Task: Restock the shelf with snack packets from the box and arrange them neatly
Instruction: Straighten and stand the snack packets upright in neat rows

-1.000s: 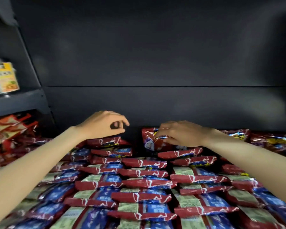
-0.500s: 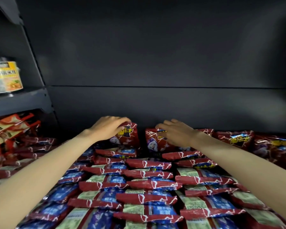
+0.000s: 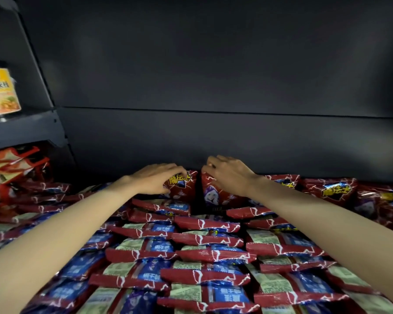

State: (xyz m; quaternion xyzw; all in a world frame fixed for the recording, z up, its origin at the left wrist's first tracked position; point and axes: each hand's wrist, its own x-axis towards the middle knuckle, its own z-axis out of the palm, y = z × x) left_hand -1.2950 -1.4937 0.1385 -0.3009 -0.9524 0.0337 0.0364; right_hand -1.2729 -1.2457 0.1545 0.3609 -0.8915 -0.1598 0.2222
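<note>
Head view: both hands work at the back edge of the shelf, standing packets up against the dark back panel (image 3: pixel 213 137). The left hand (image 3: pixel 154 179) curls its fingers over the top of one upright red packet (image 3: pixel 182 184); the right hand (image 3: pixel 227 175) grips the top of the packet next to it (image 3: pixel 211 196), the one with a pale cartoon figure on its front. A narrow dark gap separates the two packets.

To do this step well, I judge each packet should be pushed square against the panel, fronts facing out, and the gap closed so the back row reads level with the upright packets (image 3: pixel 336 189) toward the right edge. Light pressure is wise, since the bags look puffy and slippery.

Rows of flat packets (image 3: pixel 204 252) overlap like shingles across the rest of the shelf, down to its front edge. To the left, a neighbouring shelf (image 3: pixel 23 130) carries a yellow-labelled tub (image 3: pixel 2 94), with orange packets (image 3: pixel 11 159) beneath it. No box is in view.
</note>
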